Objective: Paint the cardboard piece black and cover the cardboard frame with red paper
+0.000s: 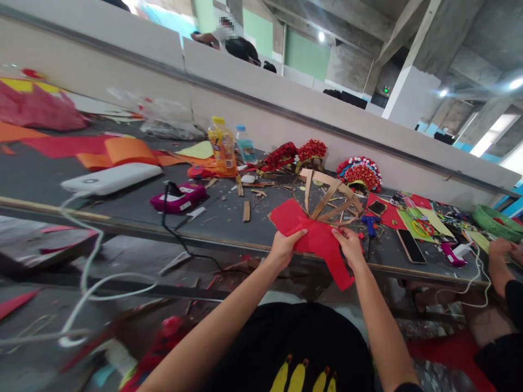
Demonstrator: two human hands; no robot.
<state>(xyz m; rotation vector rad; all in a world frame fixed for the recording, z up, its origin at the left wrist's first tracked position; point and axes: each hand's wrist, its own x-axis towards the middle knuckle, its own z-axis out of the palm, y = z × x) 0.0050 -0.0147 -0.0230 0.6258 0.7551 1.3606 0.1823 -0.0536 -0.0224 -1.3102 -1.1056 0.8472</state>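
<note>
A cut sheet of bright red paper is stretched between my two hands at the table's front edge. My left hand pinches its left side, thumb on top. At its right side, the thumb and fingers of my right hand grip it, and a strip of the sheet hangs down over the edge. Just behind the paper stands a dome-like frame of brown cardboard strips. To the right of that frame lies a blue glue gun.
Decorated red headpieces stand along the partition. A yellow-capped bottle, a blue-capped bottle, a purple power strip and a white power bank are leftward. A phone and a green basket lie right, near another person's hand.
</note>
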